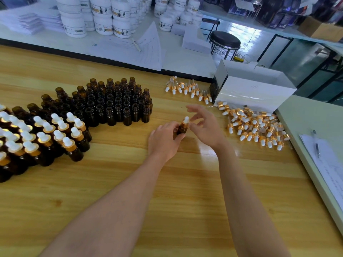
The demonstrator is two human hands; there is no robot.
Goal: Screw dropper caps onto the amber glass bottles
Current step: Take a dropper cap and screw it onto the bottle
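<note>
The person's left hand (165,140) grips one amber bottle (182,129) near the middle of the wooden table (167,191), with the fingers and the thumb curled round the body of it. The bottle leans a little to the right, and its base is hidden behind the hand. A dropper cap (185,121) with a gold collar and a white rubber bulb sits on its neck.

The right hand (206,127) is just beside the cap and holds nothing; its fingers are spread and only loosely bent. One fingertip comes very close to the white bulb, but from here I cannot say if it really touches.

To the left, further back on the table, stand the uncapped bottles (115,102), packed close in rows with open mouths. In front of them, toward the left edge, is the group of capped bottles (46,134), each one with a white bulb on top.

To the right of the hands lies a loose pile of dropper caps (256,127), in a heap against a white box (254,89). A smaller row of caps (189,89) lies behind it, between the box and the open bottles.

On the grey surface at the far right a pen (316,143) rests on printed paper. Beyond the table there are stacked white jars (104,15) and a black stool (224,41).
</note>
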